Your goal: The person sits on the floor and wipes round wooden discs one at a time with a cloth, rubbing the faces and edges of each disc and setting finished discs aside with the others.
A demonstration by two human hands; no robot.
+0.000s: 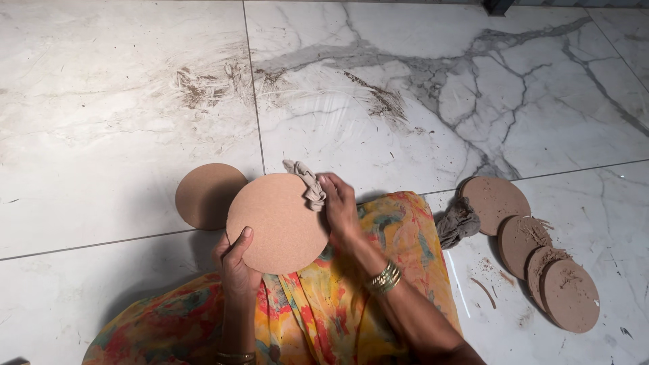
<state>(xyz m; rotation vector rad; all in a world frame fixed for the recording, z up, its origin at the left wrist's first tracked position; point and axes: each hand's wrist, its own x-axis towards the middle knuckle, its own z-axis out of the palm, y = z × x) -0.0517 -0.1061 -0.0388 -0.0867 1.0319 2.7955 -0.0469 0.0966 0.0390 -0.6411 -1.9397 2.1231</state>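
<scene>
1. The round tan clay disc (277, 223), face up and slightly tilted, sits over the lap, left hand (236, 267) clamped on its lower edge.
2. The right hand (340, 206) presses a crumpled grey rag (307, 182) to its upper rim.
3. A second brown disc (206, 195) lies just behind on the marble floor (122, 122); four muddy discs (534, 250) overlap at the right.

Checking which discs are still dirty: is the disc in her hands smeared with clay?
No, the held disc looks clean, while the stacked discs carry clay smears.

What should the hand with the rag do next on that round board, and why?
Probably slide the rag down across the round board. The right hand presses it only at the upper edge, while the left hand steadies the board from below. Most of the face lies below the rag, so sweeping downward seems sensible.
</scene>
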